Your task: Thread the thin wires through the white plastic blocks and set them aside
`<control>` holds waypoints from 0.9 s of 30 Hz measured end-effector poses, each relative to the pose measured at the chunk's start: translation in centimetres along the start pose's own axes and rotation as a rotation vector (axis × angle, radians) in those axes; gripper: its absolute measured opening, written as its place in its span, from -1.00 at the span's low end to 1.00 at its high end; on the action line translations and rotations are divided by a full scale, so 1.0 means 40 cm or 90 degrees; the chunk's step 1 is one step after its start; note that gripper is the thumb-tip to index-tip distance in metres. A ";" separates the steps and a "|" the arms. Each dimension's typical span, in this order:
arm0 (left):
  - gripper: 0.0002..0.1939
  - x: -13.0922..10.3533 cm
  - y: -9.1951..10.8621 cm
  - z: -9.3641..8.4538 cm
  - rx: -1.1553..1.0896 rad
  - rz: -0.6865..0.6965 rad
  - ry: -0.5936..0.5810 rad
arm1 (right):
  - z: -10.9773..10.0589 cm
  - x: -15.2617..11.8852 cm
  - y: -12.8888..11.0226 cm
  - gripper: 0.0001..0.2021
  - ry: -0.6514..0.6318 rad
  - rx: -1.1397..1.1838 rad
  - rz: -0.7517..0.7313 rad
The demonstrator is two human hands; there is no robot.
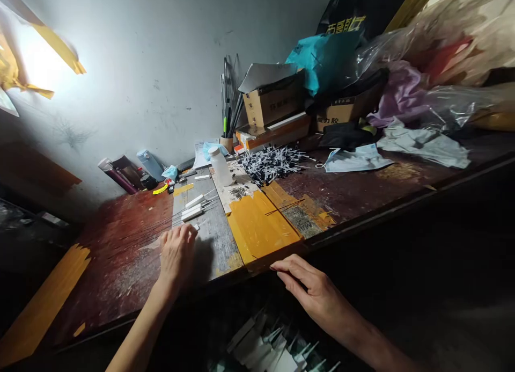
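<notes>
Right hand, thumb and forefinger nearly touching, is held well apart from the left hand; what either grips cannot be told, but white pieces on the table, beyond the left, are apparently being handled, so a light pinch is required.

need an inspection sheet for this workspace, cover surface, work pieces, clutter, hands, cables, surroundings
Surface: table worn and scuffed, with a yellow tape patch at the front edge
Work pieces: white blocks near the left hand; thin dark strands beside them and on the tape patch; pile of small black-and-white pieces behind
Clutter: face mask, white bottle, boxes, plastic bags
Hands: left, fingers curled, grip hidden; right hand, thumb and forefinger close together, anything pinched too small to tell
Cables: nothing seen for certain; the strands could be wires
Surroundings: grey wall, bright light upper left, darkness below the table
</notes>
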State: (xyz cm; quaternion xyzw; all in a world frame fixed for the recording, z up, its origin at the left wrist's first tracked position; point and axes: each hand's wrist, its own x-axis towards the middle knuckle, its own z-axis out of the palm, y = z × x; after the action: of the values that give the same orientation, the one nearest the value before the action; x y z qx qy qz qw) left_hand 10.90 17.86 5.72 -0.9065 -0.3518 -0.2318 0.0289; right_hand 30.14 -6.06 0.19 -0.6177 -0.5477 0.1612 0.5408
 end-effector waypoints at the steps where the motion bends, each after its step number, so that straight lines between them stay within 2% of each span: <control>1: -0.77 -0.030 0.025 -0.024 -0.089 0.013 -0.037 | 0.010 0.000 -0.004 -0.80 0.009 0.015 0.020; 2: -0.74 -0.063 0.052 -0.046 -0.194 -0.007 -0.089 | 0.019 0.003 -0.009 -0.81 0.014 0.030 0.037; 3: -0.70 -0.095 0.078 -0.066 -0.300 -0.046 -0.176 | 0.027 0.006 -0.017 -0.82 0.012 0.049 0.049; 6: -0.59 -0.176 0.138 -0.097 -0.581 -0.205 -0.399 | 0.049 0.019 -0.051 -0.83 -0.045 0.120 0.047; 7: -0.57 -0.194 0.150 -0.097 -0.646 -0.252 -0.439 | 0.055 0.023 -0.063 -0.83 -0.075 0.141 0.038; 9: -0.54 -0.216 0.160 -0.087 -0.730 -0.308 -0.473 | 0.063 0.029 -0.082 -0.82 -0.127 0.169 0.019; 12: -0.59 -0.234 0.155 -0.062 -0.783 -0.296 -0.473 | 0.067 0.030 -0.092 -0.80 -0.170 0.181 0.011; 16: -0.69 -0.257 0.159 -0.041 -0.808 -0.291 -0.412 | 0.071 0.022 -0.086 -0.79 -0.188 0.168 0.018; 22: -0.65 -0.279 0.185 -0.032 -0.778 -0.321 -0.384 | 0.072 0.019 -0.098 -0.82 -0.192 0.115 0.061; 24: -0.68 -0.282 0.189 -0.025 -0.768 -0.320 -0.350 | 0.073 0.020 -0.103 -0.83 -0.199 0.098 0.074; 27: -0.75 -0.289 0.196 -0.008 -0.767 -0.322 -0.254 | 0.083 0.011 -0.098 -0.83 -0.205 0.080 0.096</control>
State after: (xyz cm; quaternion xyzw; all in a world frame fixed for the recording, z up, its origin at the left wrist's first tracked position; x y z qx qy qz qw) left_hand 8.44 4.70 1.78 -0.6798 -0.3612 -0.2149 -0.6010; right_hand 25.68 -4.79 2.47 -0.5884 -0.5682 0.3315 0.4702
